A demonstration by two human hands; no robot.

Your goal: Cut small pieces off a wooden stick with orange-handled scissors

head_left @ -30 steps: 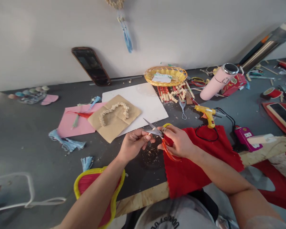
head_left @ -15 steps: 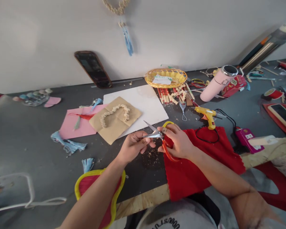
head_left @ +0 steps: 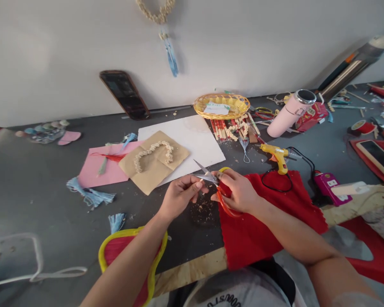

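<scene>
Scissors [head_left: 223, 197] with red and yellow handles are in my right hand [head_left: 240, 189], fingers closed round the grips. Their blades point left and stand slightly apart. Just at the blades, my left hand [head_left: 182, 194] pinches a small pale stick [head_left: 202, 181], mostly hidden by the fingers. Small crumbs lie on the dark table beneath both hands. Up and to the left, a curved string of pale little pieces [head_left: 153, 149] rests on brown paper [head_left: 144, 181].
Red felt [head_left: 252, 238] lies under my right forearm. A yellow glue gun [head_left: 277, 155], a purple power strip [head_left: 331, 187] and a pink bottle [head_left: 291, 113] stand to the right. Behind are a wicker basket [head_left: 222, 113] and matchsticks [head_left: 220, 129]. Blue tassels [head_left: 91, 194] lie left.
The scissor blades have come closer together near the left fingertips. Both hands stay in almost the same place; the view has shifted slightly.
</scene>
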